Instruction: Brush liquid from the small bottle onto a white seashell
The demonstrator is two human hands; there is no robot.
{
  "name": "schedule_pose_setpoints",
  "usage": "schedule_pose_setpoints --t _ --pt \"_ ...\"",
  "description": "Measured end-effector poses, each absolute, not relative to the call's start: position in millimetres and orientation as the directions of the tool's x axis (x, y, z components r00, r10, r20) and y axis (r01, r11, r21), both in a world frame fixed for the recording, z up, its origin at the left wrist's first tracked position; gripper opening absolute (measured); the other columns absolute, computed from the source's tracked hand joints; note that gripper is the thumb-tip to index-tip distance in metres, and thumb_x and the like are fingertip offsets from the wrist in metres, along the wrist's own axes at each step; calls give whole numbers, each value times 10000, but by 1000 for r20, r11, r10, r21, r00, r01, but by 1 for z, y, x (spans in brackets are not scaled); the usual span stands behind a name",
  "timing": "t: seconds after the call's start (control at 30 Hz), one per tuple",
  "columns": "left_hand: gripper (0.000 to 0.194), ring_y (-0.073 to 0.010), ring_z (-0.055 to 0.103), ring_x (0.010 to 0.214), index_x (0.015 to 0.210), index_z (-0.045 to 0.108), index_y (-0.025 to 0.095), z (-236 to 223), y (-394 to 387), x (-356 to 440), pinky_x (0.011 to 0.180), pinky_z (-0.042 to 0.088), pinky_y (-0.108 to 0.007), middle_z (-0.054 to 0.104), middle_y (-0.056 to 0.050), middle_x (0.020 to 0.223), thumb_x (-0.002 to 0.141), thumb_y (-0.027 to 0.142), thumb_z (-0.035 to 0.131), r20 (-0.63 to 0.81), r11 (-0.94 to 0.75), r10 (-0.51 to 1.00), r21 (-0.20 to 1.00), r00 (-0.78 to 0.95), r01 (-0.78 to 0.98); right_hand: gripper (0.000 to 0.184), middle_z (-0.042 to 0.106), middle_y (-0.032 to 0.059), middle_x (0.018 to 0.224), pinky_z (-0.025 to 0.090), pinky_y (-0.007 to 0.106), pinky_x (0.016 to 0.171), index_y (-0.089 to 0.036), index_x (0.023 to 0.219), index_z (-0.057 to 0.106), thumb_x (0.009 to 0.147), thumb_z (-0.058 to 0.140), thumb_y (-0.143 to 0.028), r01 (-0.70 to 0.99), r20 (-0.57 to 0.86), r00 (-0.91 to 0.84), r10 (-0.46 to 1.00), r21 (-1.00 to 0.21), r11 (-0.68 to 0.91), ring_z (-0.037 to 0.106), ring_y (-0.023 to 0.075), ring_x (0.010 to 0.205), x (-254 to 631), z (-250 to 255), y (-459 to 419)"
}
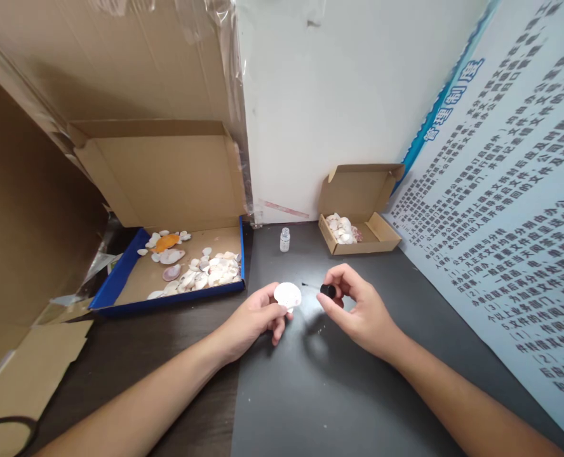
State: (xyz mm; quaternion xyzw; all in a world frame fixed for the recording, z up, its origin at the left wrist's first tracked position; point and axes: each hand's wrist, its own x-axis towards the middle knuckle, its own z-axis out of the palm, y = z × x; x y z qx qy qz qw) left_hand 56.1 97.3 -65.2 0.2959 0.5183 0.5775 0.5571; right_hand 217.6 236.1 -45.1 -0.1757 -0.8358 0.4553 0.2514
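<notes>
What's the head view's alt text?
The left grip holds a white rounded seashell; the right grip, a round black cap with a thin dark applicator. Behind: a small clear bottle and an open blue-sided cardboard box of shells.

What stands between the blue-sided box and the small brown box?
The head view shows a small bottle between them, upright on the dark grey surface.

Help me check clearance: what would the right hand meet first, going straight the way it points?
Probably the white shell in the left hand, touched first by the thin black applicator; depth is unclear.
</notes>
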Motion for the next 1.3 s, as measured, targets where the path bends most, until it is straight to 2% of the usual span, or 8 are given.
schedule_pose_setpoints --t 0.2,0.37,0.43,0.57,0.73,0.9,1.03,1.3 --pt "189 -41 485 441 891 520 159 -66 97 56 442 402 -194 580 19 771 760 252 619 -237 162 951 928 -198 -335 132 444 -35 733 412 250 605 -226 912 477 861 592 -263 -35 264 -848 459 -892 450 457 119 634 219 -43 236" --pt "189 -39 479 439 899 532 159 -66 97 56 446 405 -191 582 19 771 749 242 611 -246 167 948 925 -203 -341 138 408 -44 705 397 253 581 -219 882 474 840 603 -244 72 211 -829 518 -878 473 434 112 591 217 -42 235" --pt "195 -38 478 437 912 541 158 -65 97 56 445 405 -190 583 17 774 747 239 605 -247 166 947 924 -205 -345 139 403 -45 700 397 253 582 -221 894 470 839 597 -238 57 246 -803 543 -875 481 430 113 590 217 -43 236" --pt "179 -42 480 440 887 527 160 -64 97 56 442 404 -191 585 16 771 750 239 610 -250 162 944 920 -215 -356 122 433 -34 713 418 256 598 -224 912 471 863 578 -256 -31 269 -841 469 -890 454 455 125 622 218 -44 236" --pt "180 -43 465 441 890 545 154 -62 98 57 439 402 -193 582 14 755 745 241 609 -264 171 939 915 -221 -365 137 410 -46 706 400 256 586 -222 892 470 847 599 -223 41 253 -832 493 -859 510 437 109 587 217 -46 235" --pt "159 -52 467 451 840 546 149 -63 98 56 439 409 -197 573 15 731 732 240 619 -274 179 937 908 -216 -380 120 428 -39 726 417 252 598 -227 907 465 867 577 -237 -41 286 -843 456 -879 475 454 115 618 218 -45 235" --pt "158 -47 456 443 856 557 146 -63 98 55 435 400 -193 572 15 726 733 228 613 -284 174 931 897 -227 -407 136 416 -43 716 411 253 583 -224 893 470 847 597 -214 22 275 -833 480 -851 526 441 108 592 218 -45 234" --pt "131 -44 456 447 842 558 150 -61 98 56 439 390 -189 573 15 727 743 216 613 -286 166 930 887 -232 -430 133 421 -39 715 420 257 585 -227 889 476 846 601 -219 7 274 -851 448 -847 532 449 113 594 219 -45 233"
